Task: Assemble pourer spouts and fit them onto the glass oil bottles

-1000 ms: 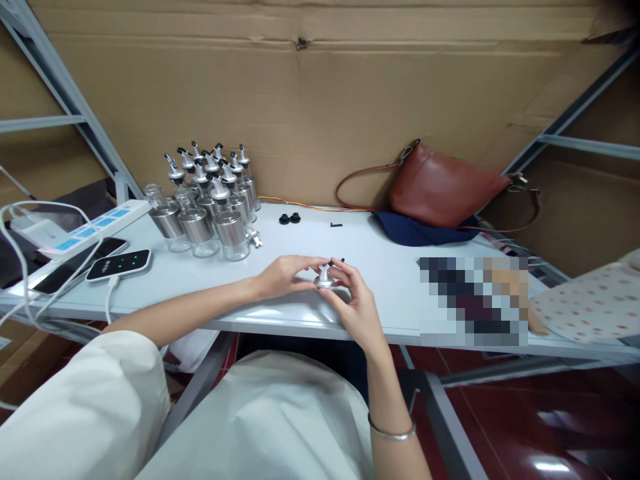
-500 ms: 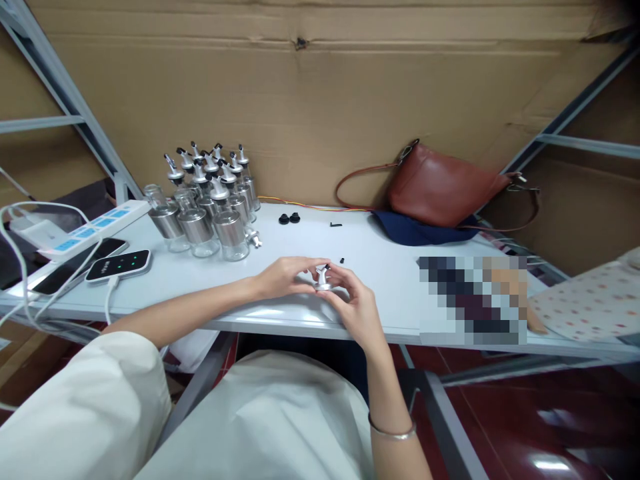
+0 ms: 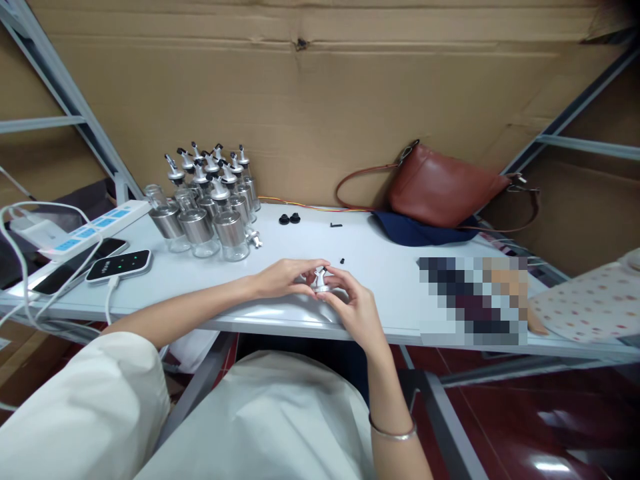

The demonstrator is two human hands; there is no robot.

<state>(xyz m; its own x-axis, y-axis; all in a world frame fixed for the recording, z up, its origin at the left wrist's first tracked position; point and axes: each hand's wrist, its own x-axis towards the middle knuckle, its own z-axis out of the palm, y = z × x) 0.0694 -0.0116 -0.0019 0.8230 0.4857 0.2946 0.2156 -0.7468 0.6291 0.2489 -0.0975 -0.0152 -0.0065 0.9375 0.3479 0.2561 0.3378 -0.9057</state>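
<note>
So the silver pourer (image 3: 321, 281) is pinched in the fingertips of both the left hand (image 3: 286, 277) and right hand (image 3: 360, 305), right of and nearer than the bottles (image 3: 197, 225). Long axis is pretty much upright: wide flange (image 3: 323, 289) down, black tip (image 3: 325, 268) up, leaning slightly right.

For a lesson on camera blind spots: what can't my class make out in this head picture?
All in the head view:
Metal spout: partly covered by the hands.
Rear bottles: partly behind front bottles.
Pixelated patch: contents masked.
Black bit beyond the hands: too small to identify.
Spotted item: cut off by right edge.
</note>
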